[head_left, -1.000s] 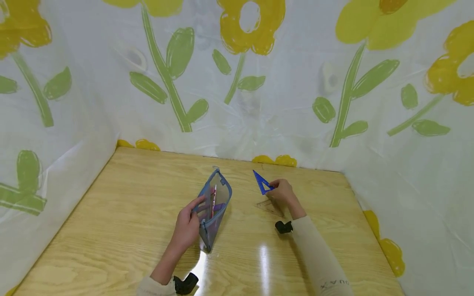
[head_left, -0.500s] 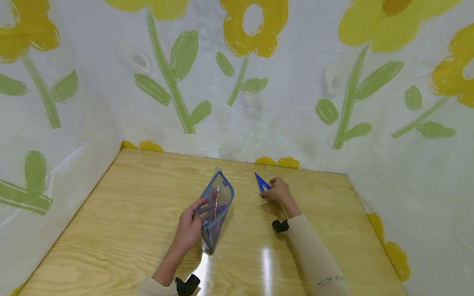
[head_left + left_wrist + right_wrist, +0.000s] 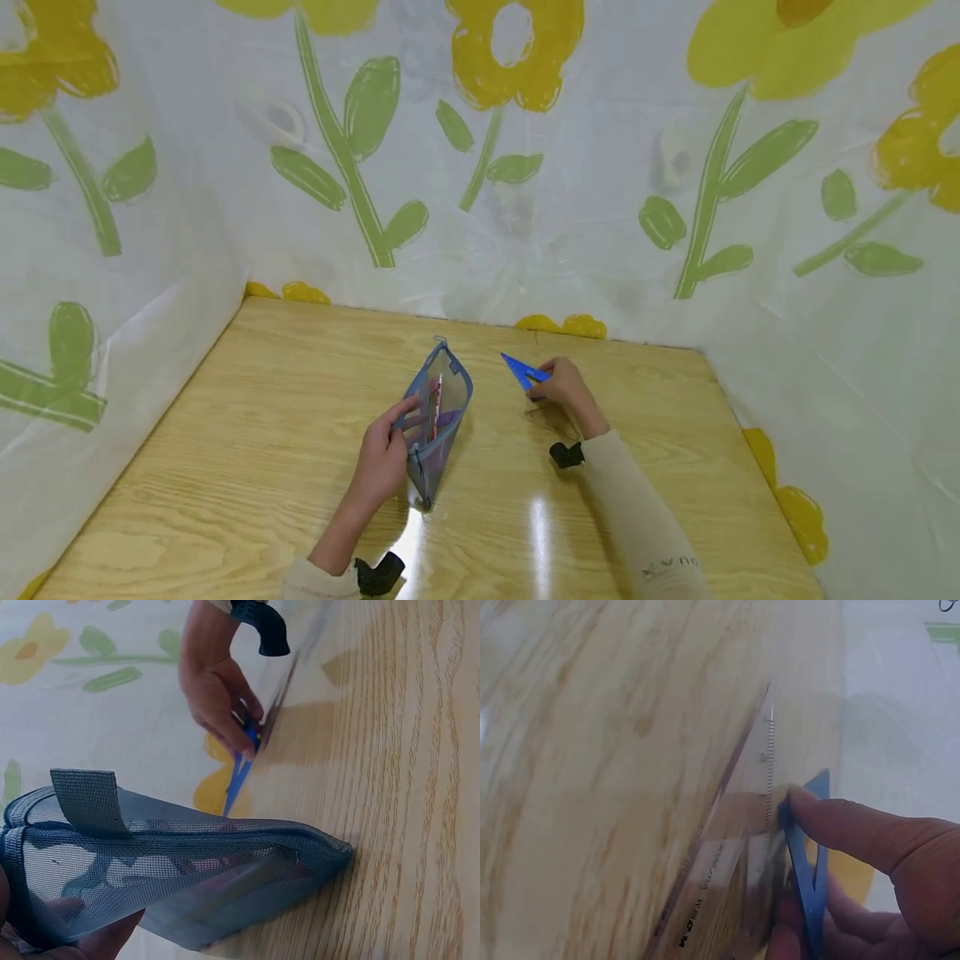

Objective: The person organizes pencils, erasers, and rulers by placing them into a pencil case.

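In the head view my left hand (image 3: 382,458) grips the near side of a blue-grey mesh pencil case (image 3: 429,477), whose zipped mouth gapes. A patterned pencil (image 3: 436,408) and a purple item (image 3: 448,417) show inside it. To the right, my right hand (image 3: 567,388) pinches a blue set square (image 3: 517,366) between thumb and fingers, its sharp tip toward the case. A transparent set square (image 3: 727,825) with printed markings lies beside those fingers in the right wrist view; the hand partly hides it in the head view.
A light wood-grain table (image 3: 247,433) carries everything. White sheeting (image 3: 585,242) printed with yellow flowers closes off the back and both sides. Black wrist mounts (image 3: 380,574) sit at both sleeves.
The right hand has shifted slightly and turned the blue set square, so its tip points farther left, toward the pencil case. The left hand keeps its hold on the case.
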Demonstrator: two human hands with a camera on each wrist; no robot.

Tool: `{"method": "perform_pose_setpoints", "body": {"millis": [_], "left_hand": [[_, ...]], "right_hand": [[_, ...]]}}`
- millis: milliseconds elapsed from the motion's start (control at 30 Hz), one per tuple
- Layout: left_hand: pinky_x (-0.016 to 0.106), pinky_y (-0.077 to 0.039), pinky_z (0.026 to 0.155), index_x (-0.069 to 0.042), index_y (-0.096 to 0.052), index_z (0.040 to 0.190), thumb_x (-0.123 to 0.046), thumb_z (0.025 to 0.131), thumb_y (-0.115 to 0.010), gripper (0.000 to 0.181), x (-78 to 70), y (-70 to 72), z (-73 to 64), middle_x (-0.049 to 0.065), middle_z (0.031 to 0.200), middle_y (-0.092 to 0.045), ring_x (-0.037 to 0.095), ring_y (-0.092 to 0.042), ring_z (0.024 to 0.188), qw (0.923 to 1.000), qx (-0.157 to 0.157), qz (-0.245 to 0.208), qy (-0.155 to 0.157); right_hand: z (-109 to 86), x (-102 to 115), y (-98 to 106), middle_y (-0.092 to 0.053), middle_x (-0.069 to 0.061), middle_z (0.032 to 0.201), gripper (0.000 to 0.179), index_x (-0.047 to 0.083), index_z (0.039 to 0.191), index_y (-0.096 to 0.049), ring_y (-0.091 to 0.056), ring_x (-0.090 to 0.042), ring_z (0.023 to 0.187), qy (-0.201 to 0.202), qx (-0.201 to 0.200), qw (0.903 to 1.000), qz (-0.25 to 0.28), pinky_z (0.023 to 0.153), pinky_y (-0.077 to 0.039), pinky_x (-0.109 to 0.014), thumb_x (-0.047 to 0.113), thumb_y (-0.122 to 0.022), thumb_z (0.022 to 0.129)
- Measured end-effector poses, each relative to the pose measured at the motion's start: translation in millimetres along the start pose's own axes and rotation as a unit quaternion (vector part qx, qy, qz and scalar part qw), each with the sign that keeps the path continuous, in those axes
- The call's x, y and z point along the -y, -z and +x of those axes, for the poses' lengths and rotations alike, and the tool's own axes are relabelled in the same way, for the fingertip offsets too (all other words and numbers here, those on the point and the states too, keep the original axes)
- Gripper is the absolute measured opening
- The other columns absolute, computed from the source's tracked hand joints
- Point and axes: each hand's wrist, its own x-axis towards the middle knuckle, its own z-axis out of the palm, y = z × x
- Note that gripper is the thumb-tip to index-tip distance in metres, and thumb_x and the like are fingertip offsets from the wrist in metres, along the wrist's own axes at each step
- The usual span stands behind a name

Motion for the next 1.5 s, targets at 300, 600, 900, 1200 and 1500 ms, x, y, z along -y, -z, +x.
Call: {"method": "perform_pose_setpoints", "body": {"millis": [300, 600, 900, 1200, 1500], "left_hand": [[0.019, -0.052, 0.063, 0.011, -0.044, 0.146, 0.011, 0.098, -0.024, 0.052, 0.3, 0.8, -2.5, 0.034, 0.145, -0.048, 0.049, -0.059, 0.123, 1.0000, -0.001, 0.006, -0.006], [0.020, -0.049, 0.058, 0.012, -0.044, 0.146, 0.012, 0.097, -0.025, 0.052, 2.7, 0.5, -5.7, 0.035, 0.144, -0.050, 0.050, -0.058, 0.124, 1.0000, -0.003, 0.008, -0.004], [0.024, -0.058, 0.075, 0.011, -0.044, 0.146, 0.011, 0.098, -0.024, 0.052, 3.1, 2.4, -3.4, 0.032, 0.146, -0.048, 0.047, -0.059, 0.125, 0.9999, -0.005, 0.007, -0.008], [0.044, -0.053, 0.106, 0.018, -0.037, 0.146, 0.013, 0.096, -0.020, 0.054, 2.7, -0.2, -5.3, 0.036, 0.147, -0.043, 0.050, -0.053, 0.130, 0.9990, 0.006, -0.037, -0.024], [0.018, -0.051, 0.061, 0.012, -0.044, 0.146, 0.011, 0.098, -0.024, 0.052, 0.3, -0.2, -2.5, 0.034, 0.142, -0.051, 0.048, -0.058, 0.124, 0.9999, -0.004, 0.006, -0.011]], "right_hand": [[-8.9, 1.6, 2.7, -0.060, -0.028, 0.129, 0.057, -0.010, 0.129, -0.061, -0.063, -0.038, 0.109, 0.008, 0.008, 0.9996, -0.026, 0.092, -0.058, -0.047, 0.020, -0.080, 0.084], [-10.2, -9.2, 1.9, -0.072, -0.016, 0.100, 0.025, -0.005, 0.109, -0.074, -0.063, -0.020, 0.082, 0.022, 0.025, 0.9995, -0.005, 0.068, -0.054, -0.027, 0.015, -0.067, 0.097], [-21.2, -6.9, 15.0, -0.070, -0.017, 0.104, 0.024, -0.006, 0.114, -0.073, -0.058, -0.019, 0.077, 0.059, 0.045, 0.9967, 0.034, 0.063, -0.050, -0.028, 0.006, -0.066, 0.094], [-28.1, -17.0, 24.4, -0.064, -0.024, 0.122, 0.034, -0.009, 0.129, -0.063, -0.065, -0.027, 0.096, 0.026, 0.029, 0.9952, 0.089, 0.074, -0.061, -0.034, 0.006, -0.059, 0.098], [-32.1, -31.5, 28.0, -0.057, -0.031, 0.131, 0.044, -0.012, 0.140, -0.052, -0.063, -0.029, 0.103, 0.015, 0.002, 0.9840, 0.177, 0.072, -0.056, -0.027, 0.004, -0.056, 0.099]]}}
